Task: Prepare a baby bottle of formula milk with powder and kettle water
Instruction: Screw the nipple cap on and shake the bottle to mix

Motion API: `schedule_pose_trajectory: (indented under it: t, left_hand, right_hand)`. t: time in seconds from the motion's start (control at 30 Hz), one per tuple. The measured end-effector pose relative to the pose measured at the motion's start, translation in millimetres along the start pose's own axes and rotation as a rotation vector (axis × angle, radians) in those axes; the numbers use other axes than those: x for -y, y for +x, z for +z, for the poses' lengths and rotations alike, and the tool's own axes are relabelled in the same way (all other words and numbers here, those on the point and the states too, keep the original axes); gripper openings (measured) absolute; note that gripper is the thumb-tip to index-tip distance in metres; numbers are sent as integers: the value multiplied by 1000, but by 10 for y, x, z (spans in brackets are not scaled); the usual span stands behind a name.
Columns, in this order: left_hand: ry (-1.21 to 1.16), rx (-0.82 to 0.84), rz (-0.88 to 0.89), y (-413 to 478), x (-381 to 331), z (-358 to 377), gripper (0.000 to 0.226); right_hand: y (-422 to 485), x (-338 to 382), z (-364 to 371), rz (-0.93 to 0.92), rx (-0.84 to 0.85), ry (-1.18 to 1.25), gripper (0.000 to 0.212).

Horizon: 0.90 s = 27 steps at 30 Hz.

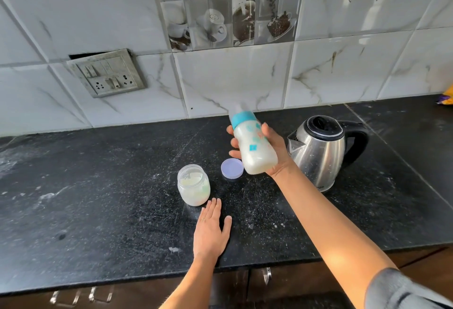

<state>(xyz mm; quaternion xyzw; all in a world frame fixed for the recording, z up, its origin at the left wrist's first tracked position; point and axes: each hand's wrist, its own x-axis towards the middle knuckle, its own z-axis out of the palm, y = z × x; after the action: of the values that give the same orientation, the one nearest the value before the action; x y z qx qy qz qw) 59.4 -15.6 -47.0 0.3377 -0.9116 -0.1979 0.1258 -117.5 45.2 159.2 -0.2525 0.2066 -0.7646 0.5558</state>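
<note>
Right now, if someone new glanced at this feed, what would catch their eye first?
The baby bottle, full of milky liquid with its teal collar on, held tilted and motion-blurred in the right hand above the black counter. Next, the steel kettle just right of it, lid shut. Then the open powder jar with its lilac lid lying beside it, and the left hand resting flat nearby.
</note>
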Motion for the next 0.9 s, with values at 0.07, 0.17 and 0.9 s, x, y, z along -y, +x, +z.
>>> schedule_pose_trajectory:
  t: [0.07, 0.17, 0.9]
  left_hand:
    - [3, 0, 7, 3, 2, 5, 61]
    - [9, -1, 5, 1, -2, 6, 61]
    - [1, -8, -5, 7, 10, 18, 61]
  right_hand:
    - [9, -2, -14, -28, -14, 25, 84]
    - [-8, -4, -34, -41, -14, 68, 77]
    - [-65, 32, -104, 6, 282, -26, 102]
